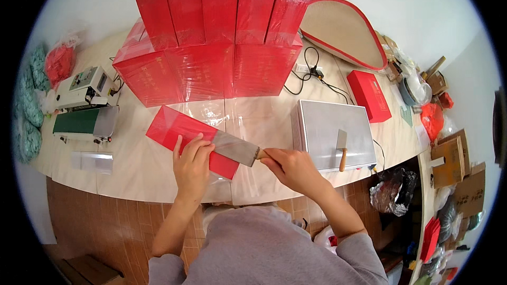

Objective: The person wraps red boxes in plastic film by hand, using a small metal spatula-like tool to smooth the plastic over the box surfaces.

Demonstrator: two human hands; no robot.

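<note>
A long red box (174, 127) lies slantwise on the table before me. My left hand (191, 159) rests on its near side, fingers spread over the top. Held in my right hand (290, 168) is the wooden handle of a broad, flat metal scraper (232, 146). Its grey rectangular blade lies over the right part of the box and hides some of it. To the right is a flat metal-topped appliance (335, 126). A smaller wooden-handled scraper (342, 150) lies on that top.
Film-wrapped red boxes (206, 68) are stacked behind the work. At left stands a white-and-green machine (87, 100) beside a clear plastic piece (92, 161). Black cables (311, 74), another red box (368, 95) and a red-rimmed tray (343, 31) sit at back right.
</note>
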